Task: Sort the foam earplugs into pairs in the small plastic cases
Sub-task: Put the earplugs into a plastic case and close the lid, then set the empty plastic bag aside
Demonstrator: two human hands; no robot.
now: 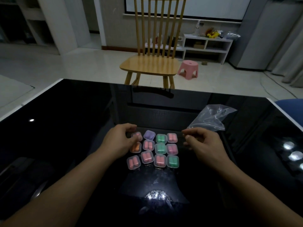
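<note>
My left hand (pixel 119 141) curls at the nine o'clock edge of a grid of small plastic cases (pixel 153 151), its fingertips pinched on the pale pink case (pixel 137 136) at the grid's ten o'clock corner, which blurs under my touch. My right hand (pixel 202 145) hovers at three o'clock, fingers loosely bent toward the thumb with nothing between them, clear of the nearest case. The cases are squarish with rounded corners, clear and faintly frosted, packed in rows so that most sides touch or nearly touch. Each one I can read holds two stubby, matte foam earplugs side by side: salmon pink in most, green in the three cases (pixel 161 138) toward the right half, orange in the case (pixel 135 147) half hidden under my left palm. The purple case (pixel 149 134) at twelve o'clock looks opaque, and I cannot tell its contents. Everything rests on a glossy black tabletop (pixel 65 122) that mirrors ceiling lights. At one o'clock, just beyond my right knuckles, lies a crumpled clear plastic bag (pixel 211 117), wrinkled and shiny. Past the far edge stands a slatted wooden chair (pixel 152 63).
</note>
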